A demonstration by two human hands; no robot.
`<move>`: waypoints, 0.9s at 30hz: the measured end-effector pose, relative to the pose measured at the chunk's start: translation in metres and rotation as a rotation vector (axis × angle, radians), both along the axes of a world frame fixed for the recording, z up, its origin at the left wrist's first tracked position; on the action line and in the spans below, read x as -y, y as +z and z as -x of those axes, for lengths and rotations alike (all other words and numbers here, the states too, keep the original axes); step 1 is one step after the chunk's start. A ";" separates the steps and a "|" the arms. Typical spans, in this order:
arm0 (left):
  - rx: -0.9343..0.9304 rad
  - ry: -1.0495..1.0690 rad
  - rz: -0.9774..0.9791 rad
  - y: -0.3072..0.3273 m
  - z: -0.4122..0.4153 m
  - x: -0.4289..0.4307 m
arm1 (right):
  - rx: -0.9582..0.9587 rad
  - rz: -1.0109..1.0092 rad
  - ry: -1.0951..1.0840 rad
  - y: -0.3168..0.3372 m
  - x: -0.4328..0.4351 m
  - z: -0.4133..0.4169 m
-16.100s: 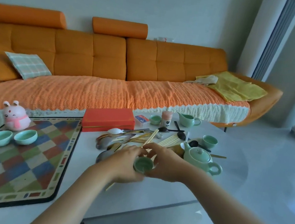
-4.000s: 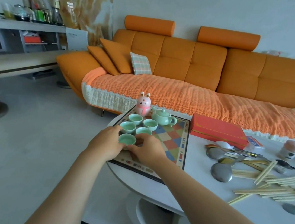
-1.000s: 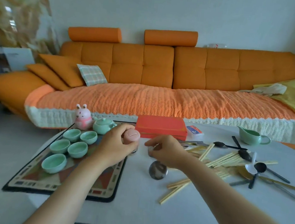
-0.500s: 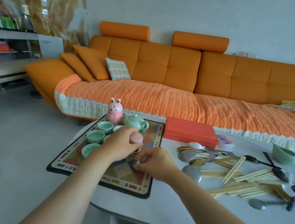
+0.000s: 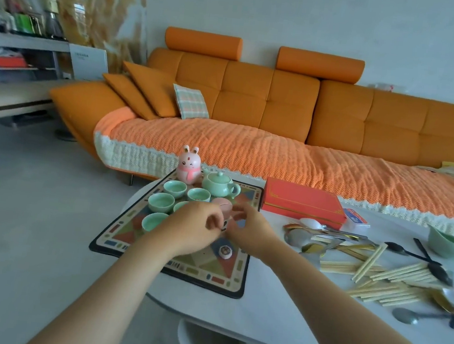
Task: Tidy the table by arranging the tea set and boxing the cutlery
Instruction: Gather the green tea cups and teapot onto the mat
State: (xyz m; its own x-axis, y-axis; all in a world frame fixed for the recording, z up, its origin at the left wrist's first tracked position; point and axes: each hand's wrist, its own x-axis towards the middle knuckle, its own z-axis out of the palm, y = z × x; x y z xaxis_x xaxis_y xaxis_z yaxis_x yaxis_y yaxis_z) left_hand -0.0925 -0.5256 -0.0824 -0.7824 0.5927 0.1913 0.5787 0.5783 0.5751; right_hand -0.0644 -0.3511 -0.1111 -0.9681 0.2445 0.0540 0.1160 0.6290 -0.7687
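Note:
A patterned mat (image 5: 205, 278) lies at the white table's left end. On it stand several green teacups (image 5: 161, 202), a green teapot (image 5: 220, 186) and a pink rabbit figure (image 5: 190, 164). A pink-lidded jar (image 5: 223, 206) stands upright on the mat beside the cups. My left hand (image 5: 192, 231) grips its left side and my right hand (image 5: 248, 231) has fingers curled on its right side. A small round piece (image 5: 224, 251) lies on the mat just below the hands. A green pitcher (image 5: 446, 244) stands far right.
A shut red box (image 5: 301, 203) sits behind the cutlery, with a small card box (image 5: 356, 217) beside it. Metal spoons (image 5: 309, 235), pale chopsticks (image 5: 386, 277) and black spoons (image 5: 435, 269) lie scattered to the right. An orange sofa (image 5: 283, 116) runs behind the table (image 5: 274, 318).
Both hands carried the pink-lidded jar left onto the mat, and it now stands beside the cups. The small round piece from my right hand now lies on the mat.

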 end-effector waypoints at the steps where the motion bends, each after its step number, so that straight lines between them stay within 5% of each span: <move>1: 0.027 -0.032 0.019 -0.003 -0.005 0.000 | 0.011 -0.009 0.019 0.002 0.003 0.003; 12: -0.064 -0.131 0.082 -0.028 -0.011 -0.003 | 0.086 -0.044 0.159 0.005 0.001 0.025; 20: -0.038 -0.108 0.106 -0.027 0.000 -0.005 | 0.060 -0.125 -0.094 -0.009 -0.010 0.053; 27: -0.323 0.025 0.308 -0.019 0.023 0.028 | 0.071 -0.209 -0.155 -0.013 -0.011 0.064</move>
